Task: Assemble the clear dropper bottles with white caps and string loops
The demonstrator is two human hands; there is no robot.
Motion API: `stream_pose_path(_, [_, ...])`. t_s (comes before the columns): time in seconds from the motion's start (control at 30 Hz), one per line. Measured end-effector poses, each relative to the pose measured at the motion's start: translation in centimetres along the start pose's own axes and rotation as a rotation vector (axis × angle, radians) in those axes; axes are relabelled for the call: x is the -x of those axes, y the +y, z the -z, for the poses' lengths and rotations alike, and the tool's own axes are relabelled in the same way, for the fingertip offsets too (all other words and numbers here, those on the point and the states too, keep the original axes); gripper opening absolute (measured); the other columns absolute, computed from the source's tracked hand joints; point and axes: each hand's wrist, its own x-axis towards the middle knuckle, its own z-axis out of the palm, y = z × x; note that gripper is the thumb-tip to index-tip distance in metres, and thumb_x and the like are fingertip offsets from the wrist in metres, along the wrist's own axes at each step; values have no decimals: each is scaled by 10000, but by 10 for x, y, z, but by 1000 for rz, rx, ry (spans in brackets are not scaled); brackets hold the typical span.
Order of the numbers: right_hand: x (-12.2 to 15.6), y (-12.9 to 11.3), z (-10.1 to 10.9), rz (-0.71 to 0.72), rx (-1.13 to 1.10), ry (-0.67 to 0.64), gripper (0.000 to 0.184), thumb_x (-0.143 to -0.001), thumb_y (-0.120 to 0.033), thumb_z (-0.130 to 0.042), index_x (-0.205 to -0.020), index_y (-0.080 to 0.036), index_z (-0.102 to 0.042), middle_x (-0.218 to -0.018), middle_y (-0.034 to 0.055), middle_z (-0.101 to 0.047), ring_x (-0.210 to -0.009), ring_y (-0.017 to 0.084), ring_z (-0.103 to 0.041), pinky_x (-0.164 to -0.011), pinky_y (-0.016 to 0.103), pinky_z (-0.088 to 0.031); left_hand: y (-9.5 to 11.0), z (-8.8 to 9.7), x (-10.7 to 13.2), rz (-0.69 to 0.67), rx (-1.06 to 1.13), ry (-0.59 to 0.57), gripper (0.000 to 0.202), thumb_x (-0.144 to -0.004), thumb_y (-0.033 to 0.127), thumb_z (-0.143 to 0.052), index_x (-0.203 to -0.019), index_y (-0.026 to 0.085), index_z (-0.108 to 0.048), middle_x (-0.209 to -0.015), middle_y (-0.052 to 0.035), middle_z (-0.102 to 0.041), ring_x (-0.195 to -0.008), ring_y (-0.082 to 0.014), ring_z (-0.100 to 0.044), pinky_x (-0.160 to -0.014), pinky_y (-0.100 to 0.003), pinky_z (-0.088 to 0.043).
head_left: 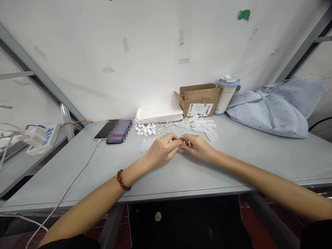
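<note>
Thin white flexible cord [184,138], hand-held
Bowed in a small arch between the bare left hand [164,148] and bare right hand [199,147]; remaining length obscured by fingers, full form not determinable

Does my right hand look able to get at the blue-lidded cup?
Probably yes: the cup stands between the box and the bag, but its front looks mostly open, with only low, translucent plastic pieces between it and the right hand.
</note>
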Motion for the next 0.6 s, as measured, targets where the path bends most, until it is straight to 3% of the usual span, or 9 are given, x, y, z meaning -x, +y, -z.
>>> stream_pose_path(0.47, [-3,1,2,-72,-128,-59,179,-827,-330,-550,-780,-158,-558,-651,7,-579,-573,118,-509,-560,226,-376,0,-1,-1,31,-10,-34,215,-880,155,-448,-1021,185,-608,-978,-71,-607,-854,-163,-585,-697,-271,-495])
stream_pose_path(0.6, [-4,-2,6,-99,-231,-55,177,-817,-316,-544,-811,-149,-604,-674,16,-614,-592,121,-533,-567,228,-400,2,0,-3,11,2,-6,250,-875,169,-452,-1102,154,-557,-1120,-112,-570,-1028,-216,-534,-812,-336,-498])
